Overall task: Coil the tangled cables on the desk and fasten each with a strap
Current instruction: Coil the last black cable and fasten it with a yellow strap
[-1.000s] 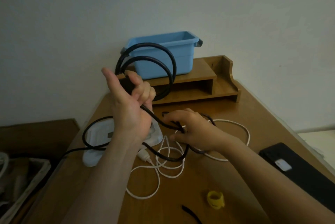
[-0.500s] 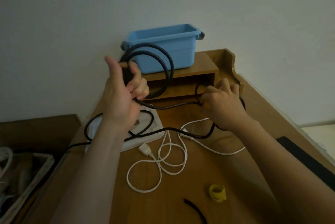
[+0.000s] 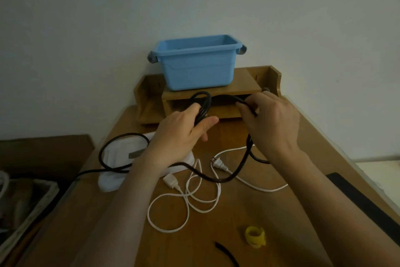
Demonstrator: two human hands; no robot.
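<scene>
Currently the thick black power cable (image 3: 203,104) sits as a tight, edge-on coil at upper centre, in front of the wooden desk shelf (image 3: 268,80). A second ago its loops stood wider and higher, against the blue plastic bin (image 3: 197,65). The left hand (image 3: 181,134) grips the coil, fingers curled round the strands, thumb extended. The right hand (image 3: 270,121), formerly low over the wooden desk (image 3: 194,245), now pinches the free run level with the coil.

Judgement: another turn is about to be laid. Much cable still trails across lower centre and over the white power strip (image 3: 116,158). The thin white cable (image 3: 194,197) lies uncoiled. The yellow strap roll (image 3: 255,236) and black strap (image 3: 227,256) lie untouched at lower right.
</scene>
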